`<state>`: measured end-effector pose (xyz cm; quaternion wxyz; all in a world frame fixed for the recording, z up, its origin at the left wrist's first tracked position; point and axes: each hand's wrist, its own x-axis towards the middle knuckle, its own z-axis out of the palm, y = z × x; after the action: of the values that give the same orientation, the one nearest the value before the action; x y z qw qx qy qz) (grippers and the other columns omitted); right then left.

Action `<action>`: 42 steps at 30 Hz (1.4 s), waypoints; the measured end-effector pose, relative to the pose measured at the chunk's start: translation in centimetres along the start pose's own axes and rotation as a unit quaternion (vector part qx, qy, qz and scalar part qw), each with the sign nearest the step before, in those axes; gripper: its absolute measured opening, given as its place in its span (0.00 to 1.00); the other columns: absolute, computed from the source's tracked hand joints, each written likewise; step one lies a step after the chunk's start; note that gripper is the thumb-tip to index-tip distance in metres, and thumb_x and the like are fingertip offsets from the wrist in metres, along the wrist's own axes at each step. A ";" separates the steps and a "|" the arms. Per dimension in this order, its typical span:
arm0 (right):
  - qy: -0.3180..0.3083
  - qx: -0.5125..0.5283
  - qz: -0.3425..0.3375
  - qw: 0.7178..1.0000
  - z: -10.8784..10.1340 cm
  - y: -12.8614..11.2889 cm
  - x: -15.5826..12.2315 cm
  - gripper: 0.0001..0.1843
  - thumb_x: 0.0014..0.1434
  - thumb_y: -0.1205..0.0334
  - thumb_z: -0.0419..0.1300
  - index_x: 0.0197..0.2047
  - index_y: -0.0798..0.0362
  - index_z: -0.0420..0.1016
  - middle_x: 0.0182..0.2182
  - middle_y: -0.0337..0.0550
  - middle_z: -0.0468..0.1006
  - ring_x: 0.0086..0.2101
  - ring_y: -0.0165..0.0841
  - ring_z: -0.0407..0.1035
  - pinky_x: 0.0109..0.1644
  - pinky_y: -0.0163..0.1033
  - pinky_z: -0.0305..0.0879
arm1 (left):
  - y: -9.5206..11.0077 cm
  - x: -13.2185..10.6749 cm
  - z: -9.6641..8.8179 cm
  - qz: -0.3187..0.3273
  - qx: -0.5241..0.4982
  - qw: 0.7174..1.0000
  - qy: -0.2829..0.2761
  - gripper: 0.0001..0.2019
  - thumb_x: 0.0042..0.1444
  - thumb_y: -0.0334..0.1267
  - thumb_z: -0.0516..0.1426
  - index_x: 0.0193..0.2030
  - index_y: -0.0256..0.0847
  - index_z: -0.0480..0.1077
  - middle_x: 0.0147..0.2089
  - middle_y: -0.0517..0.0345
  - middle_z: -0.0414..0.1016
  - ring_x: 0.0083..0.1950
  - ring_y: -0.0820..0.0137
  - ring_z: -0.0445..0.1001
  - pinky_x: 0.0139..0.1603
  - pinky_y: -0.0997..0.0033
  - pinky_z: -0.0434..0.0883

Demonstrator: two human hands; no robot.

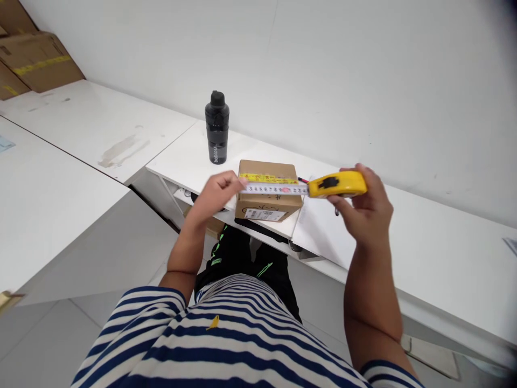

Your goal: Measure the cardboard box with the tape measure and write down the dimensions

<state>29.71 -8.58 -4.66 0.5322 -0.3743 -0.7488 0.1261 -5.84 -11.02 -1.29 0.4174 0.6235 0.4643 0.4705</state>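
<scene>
A small brown cardboard box [266,207] with yellow tape and a white label sits at the front edge of a white table [424,253]. My right hand [365,213] is closed round a yellow tape measure [338,185], held just right of the box. Its white blade [277,188] stretches left across the box's top. My left hand [218,194] pinches the blade's free end at the box's left edge.
A black water bottle [217,128] stands upright behind the box to the left. More white tables [48,183] lie to the left, with stacked cardboard boxes [32,59] in the far corner. A white wall runs behind the table.
</scene>
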 end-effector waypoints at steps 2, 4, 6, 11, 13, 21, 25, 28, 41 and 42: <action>0.050 0.020 0.063 0.997 -0.8 2.5 0.0 0.40 0.60 0.48 0.73 0.73 0.32 0.67 0.64 0.48 0.75 0.61 0.52 0.74 0.59 0.62 0.79 | -1.4 1.7 -1.6 -0.006 -0.009 0.998 0.067 0.23 0.65 0.54 0.60 0.25 0.42 0.62 0.24 0.64 0.61 0.27 0.76 0.58 0.30 0.72 0.58; 0.062 0.030 0.111 0.991 -0.6 4.2 0.2 0.40 0.58 0.46 0.74 0.71 0.36 0.70 0.63 0.50 0.76 0.60 0.51 0.75 0.59 0.59 0.79 | -2.8 3.2 -2.2 -0.027 -0.010 0.996 0.078 0.22 0.65 0.53 0.59 0.25 0.42 0.61 0.24 0.64 0.60 0.27 0.76 0.59 0.33 0.71 0.60; 0.030 0.035 0.143 0.989 0.4 5.0 0.4 0.42 0.56 0.42 0.74 0.71 0.40 0.71 0.63 0.52 0.75 0.59 0.50 0.75 0.60 0.59 0.78 | -3.9 4.1 -1.7 -0.068 0.012 0.997 0.027 0.22 0.63 0.54 0.61 0.27 0.43 0.60 0.25 0.64 0.60 0.28 0.75 0.59 0.33 0.71 0.59; -0.010 0.015 0.140 0.990 2.8 4.6 0.4 0.43 0.58 0.38 0.71 0.72 0.40 0.67 0.64 0.53 0.72 0.59 0.48 0.74 0.58 0.61 0.79 | -5.0 4.1 0.9 -0.113 0.107 0.987 0.023 0.26 0.62 0.62 0.60 0.30 0.44 0.58 0.29 0.64 0.60 0.30 0.73 0.60 0.33 0.70 0.56; -0.012 0.013 0.136 0.990 3.1 4.5 0.2 0.42 0.59 0.38 0.70 0.73 0.38 0.66 0.63 0.51 0.72 0.57 0.47 0.74 0.57 0.60 0.79 | -4.9 3.9 1.3 -0.121 0.115 0.986 0.025 0.27 0.63 0.64 0.59 0.30 0.44 0.57 0.29 0.64 0.60 0.30 0.73 0.59 0.33 0.70 0.55; 0.039 -0.042 0.076 0.995 2.5 4.0 0.1 0.38 0.58 0.42 0.71 0.68 0.41 0.70 0.58 0.50 0.75 0.53 0.44 0.76 0.52 0.55 0.81 | -3.2 4.4 -0.7 -0.079 0.211 0.974 -0.032 0.25 0.68 0.59 0.54 0.28 0.42 0.63 0.29 0.59 0.68 0.32 0.71 0.65 0.35 0.68 0.60; 0.096 -0.175 -0.111 0.974 2.4 -0.6 -1.0 0.39 0.57 0.48 0.75 0.68 0.42 0.69 0.50 0.48 0.79 0.47 0.43 0.77 0.47 0.51 0.80 | 0.3 7.2 -3.4 -0.035 0.185 0.979 -0.079 0.21 0.68 0.54 0.56 0.30 0.41 0.67 0.30 0.58 0.70 0.31 0.74 0.67 0.35 0.70 0.64; 0.141 -0.231 -0.224 0.936 4.4 -5.7 -2.9 0.41 0.57 0.50 0.75 0.70 0.44 0.67 0.41 0.44 0.77 0.36 0.37 0.74 0.37 0.43 0.76 | 3.3 10.6 -4.1 0.021 0.174 0.980 -0.094 0.19 0.70 0.51 0.57 0.33 0.40 0.68 0.32 0.58 0.69 0.34 0.74 0.71 0.41 0.70 0.69; 0.132 -0.290 -0.069 0.945 12.9 -10.3 -2.9 0.14 0.64 0.65 0.62 0.53 0.47 0.74 0.47 0.49 0.78 0.46 0.39 0.79 0.43 0.39 0.79 | -0.6 14.6 4.2 0.001 0.408 0.882 -0.237 0.26 0.69 0.62 0.47 0.42 0.41 0.73 0.50 0.48 0.81 0.47 0.60 0.75 0.48 0.61 0.66; 0.123 -0.288 -0.056 0.948 13.0 -10.1 -2.9 0.13 0.64 0.64 0.62 0.52 0.46 0.75 0.47 0.49 0.78 0.46 0.39 0.79 0.42 0.40 0.79 | -0.8 14.5 4.2 0.002 0.400 0.889 -0.223 0.26 0.69 0.62 0.48 0.40 0.41 0.74 0.48 0.49 0.81 0.45 0.60 0.75 0.47 0.61 0.65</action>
<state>14.28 -14.81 -5.98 0.4956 -0.4820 -0.7018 -0.1717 -0.11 2.94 -0.07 0.2243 0.8274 0.5062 0.0942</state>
